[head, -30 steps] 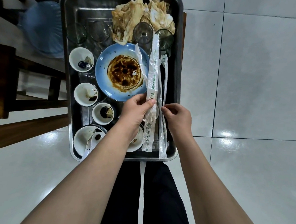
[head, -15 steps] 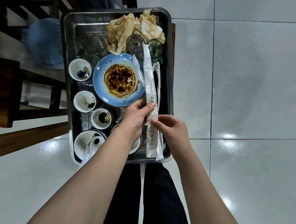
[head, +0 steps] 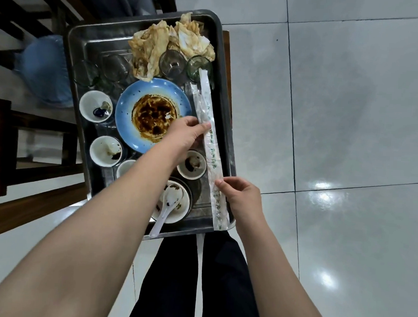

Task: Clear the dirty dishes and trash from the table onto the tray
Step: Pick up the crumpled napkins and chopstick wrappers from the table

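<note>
We see the long paper chopstick wrappers [head: 210,148] lying lengthwise along the right side of the metal tray [head: 93,38], their near end reaching over the tray's front rim. Both hands hold them. The left hand [head: 183,134] pinches the strip near its middle, beside the sauce-stained blue plate [head: 127,109]. The right hand [head: 242,197] pinches it lower down, fingers curled, at the tray's right edge. Crumpled stained napkins [head: 151,47] sit at the far end (clear glasses [head: 173,63] stand just in front of them). Small white bowls [head: 96,106] line the left side, and a white spoon [head: 167,209] rests in the nearest bowl [head: 181,210], its handle poking over the front rim.
</note>
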{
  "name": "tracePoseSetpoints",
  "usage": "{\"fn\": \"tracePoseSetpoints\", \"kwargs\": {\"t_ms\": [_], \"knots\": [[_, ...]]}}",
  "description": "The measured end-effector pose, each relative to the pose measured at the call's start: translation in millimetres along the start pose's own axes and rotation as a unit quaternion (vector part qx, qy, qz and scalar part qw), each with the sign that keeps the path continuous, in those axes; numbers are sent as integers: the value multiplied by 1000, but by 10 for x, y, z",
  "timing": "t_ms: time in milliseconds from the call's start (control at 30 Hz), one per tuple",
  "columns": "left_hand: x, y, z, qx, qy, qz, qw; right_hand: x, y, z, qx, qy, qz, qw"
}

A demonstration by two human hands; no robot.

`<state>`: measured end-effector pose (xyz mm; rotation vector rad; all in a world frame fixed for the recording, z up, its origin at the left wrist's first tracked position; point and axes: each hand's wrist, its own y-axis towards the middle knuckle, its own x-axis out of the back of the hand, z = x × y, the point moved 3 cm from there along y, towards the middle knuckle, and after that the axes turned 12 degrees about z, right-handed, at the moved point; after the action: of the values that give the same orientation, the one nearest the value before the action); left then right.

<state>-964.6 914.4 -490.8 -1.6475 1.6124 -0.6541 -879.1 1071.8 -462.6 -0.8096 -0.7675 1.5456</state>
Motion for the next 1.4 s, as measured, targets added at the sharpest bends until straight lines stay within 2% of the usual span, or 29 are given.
{"fn": "tracePoseSetpoints", "kwargs": {"t_ms": [133, 367, 667, 800, 1133, 1267, 1400], "knots": [[5, 49, -118, -1, 139, -3, 990, 15, 49, -38, -22, -39, -32, 998], [-49, 170, -190, 1, 234, -21, 972, 32, 95, -135, -26, -96, -61, 993], [15, 261, -268, -14, 446, -71, 892, 43, 199, -113, -4, -215, -86, 973], [-13, 240, -278, -30, 533, -77, 842, -26, 262, -74, 5, -263, -72, 962], [-42, 230, -319, -56, 631, -41, 773, -40, 222, -292, 0, -301, -92, 949], [-18, 256, -324, -61, 641, -21, 765, -55, 230, -325, 9, -302, -101, 948], [29, 230, -328, -61, 601, 0, 797, -83, 253, -312, 15, -296, -100, 950]]}}
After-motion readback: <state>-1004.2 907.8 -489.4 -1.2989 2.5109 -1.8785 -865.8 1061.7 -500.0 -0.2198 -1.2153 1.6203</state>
